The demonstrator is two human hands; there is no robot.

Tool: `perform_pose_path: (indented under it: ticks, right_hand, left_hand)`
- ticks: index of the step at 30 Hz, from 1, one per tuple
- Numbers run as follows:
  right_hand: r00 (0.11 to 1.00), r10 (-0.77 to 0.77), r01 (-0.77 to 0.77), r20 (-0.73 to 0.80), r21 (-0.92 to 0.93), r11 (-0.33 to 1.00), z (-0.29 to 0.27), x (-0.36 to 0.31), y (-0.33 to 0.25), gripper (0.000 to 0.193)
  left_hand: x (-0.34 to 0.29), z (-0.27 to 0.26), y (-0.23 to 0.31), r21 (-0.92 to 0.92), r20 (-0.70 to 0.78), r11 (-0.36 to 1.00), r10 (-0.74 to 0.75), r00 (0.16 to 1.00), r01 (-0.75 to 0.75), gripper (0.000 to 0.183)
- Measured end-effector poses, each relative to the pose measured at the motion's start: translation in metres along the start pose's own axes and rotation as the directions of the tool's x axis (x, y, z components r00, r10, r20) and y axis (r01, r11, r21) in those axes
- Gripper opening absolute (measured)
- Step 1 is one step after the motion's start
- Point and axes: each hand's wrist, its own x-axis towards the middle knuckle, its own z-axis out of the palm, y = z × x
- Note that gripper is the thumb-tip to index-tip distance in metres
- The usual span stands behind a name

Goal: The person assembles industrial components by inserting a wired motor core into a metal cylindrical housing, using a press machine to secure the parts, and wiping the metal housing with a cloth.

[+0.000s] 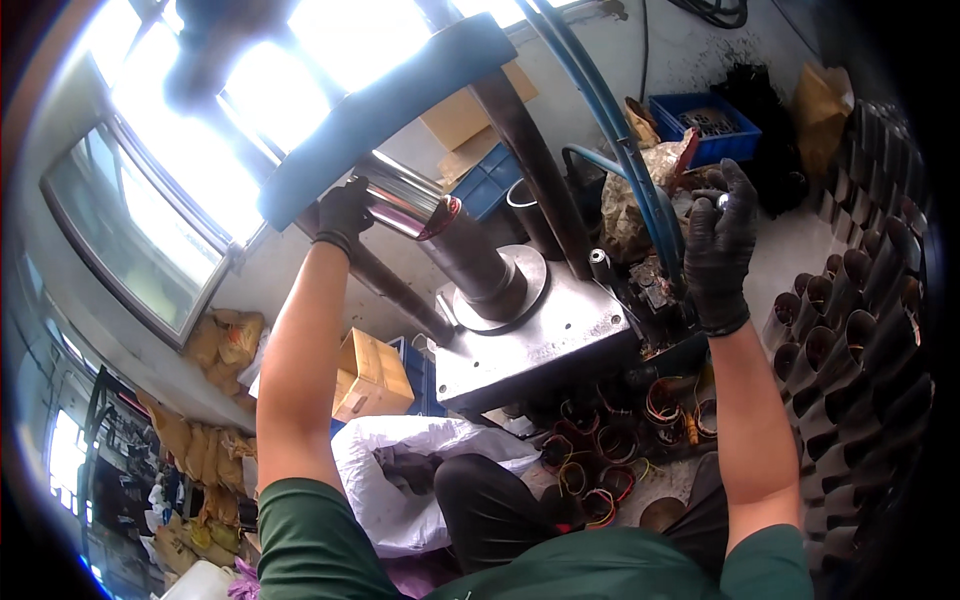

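Observation:
A hydraulic press stands before me, with a blue crossbeam [390,110], dark posts and a steel bed [540,340]. On its round base rises a dark cylinder [470,255]. A shiny metal cylinder [405,195] sits above it, tilted in view, with reddish copper showing where they meet. My left hand [345,212], in a black glove, is closed against the upper side of the shiny cylinder, under the crossbeam; its fingertips are partly hidden. To the right of the press, my black-gloved right hand [720,250] is raised, fingers curled round a small shiny metal piece [723,201].
Blue hoses [630,140] run down beside the press. Several dark metal tubes [850,340] stand stacked at the right. Wound rings with coloured wires [610,440] lie below the bed. A white sack [410,450], a cardboard box [375,375] and a blue crate [705,125] stand around.

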Motion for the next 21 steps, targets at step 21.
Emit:
perform_pose_path:
  ticks: [21]
  right_hand:
    - [0.978, 0.077, -0.04, 0.196, -0.187, 0.982, -0.047, 0.044, -0.02, 0.01]
  left_hand:
    - [-0.009, 0.011, 0.14, -0.634, 0.238, 0.715, -0.182, 0.954, 0.295, 0.03]
